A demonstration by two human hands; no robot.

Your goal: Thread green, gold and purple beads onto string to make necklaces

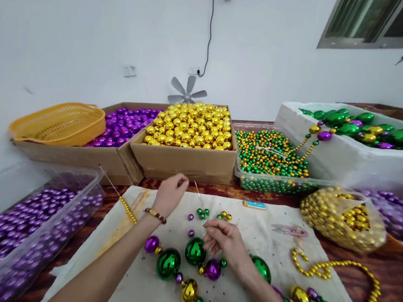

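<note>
My left hand (172,192), with a beaded bracelet on its wrist, is raised over the cloth's back edge, fingers curled; what they hold, if anything, is too small to see. My right hand (222,243) has its fingertips pinched beside a large green ball (195,251); any item between them cannot be made out. A thin needle (198,193) stands between the hands, near small green beads (202,213). Strung green, purple and gold balls, among them a gold one (190,291), lie in front of and under my right hand. Two small purple beads (191,233) lie loose.
Behind the cloth (130,269) stand boxes of gold balls (181,163) and purple balls, a tub of small beads (274,178) and a foam box (332,156). Purple beads fill a left bin (27,242). Snips (290,230), a gold bead strand (352,265) and a bagged bead pile (343,218) lie right.
</note>
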